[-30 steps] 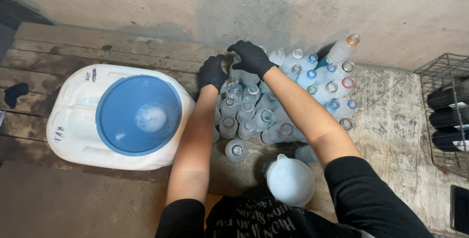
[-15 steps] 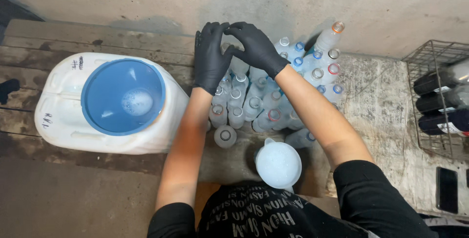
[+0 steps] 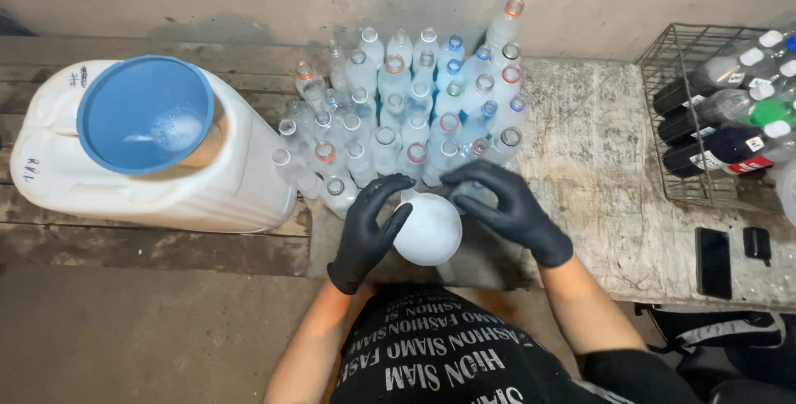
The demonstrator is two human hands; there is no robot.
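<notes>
Head view: labelled bottles [image 3: 730, 122] in wire basket [image 3: 663, 64].

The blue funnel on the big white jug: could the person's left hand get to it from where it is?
Probably yes. The left hand rests against the white funnel, and only open bench lies between it and the blue funnel on the white jug.

We see black gloves on both hands, the left hand [image 3: 369, 234] and the right hand [image 3: 507, 211]. Between them sits a white funnel [image 3: 427, 228]. The bottles [image 3: 406, 118] are clear, with neck rings in orange, blue, red, green and white. The jug [image 3: 166, 180] is off-white and carries a blue funnel [image 3: 143, 114]. Our shirt [image 3: 439, 354] is black with white lettering. The bench [image 3: 593, 163] is mottled grey-white, the planks [image 3: 149, 246] dark brown. The rack [image 3: 705, 105] holds what seem to be dark bottles with white and green caps.
</notes>
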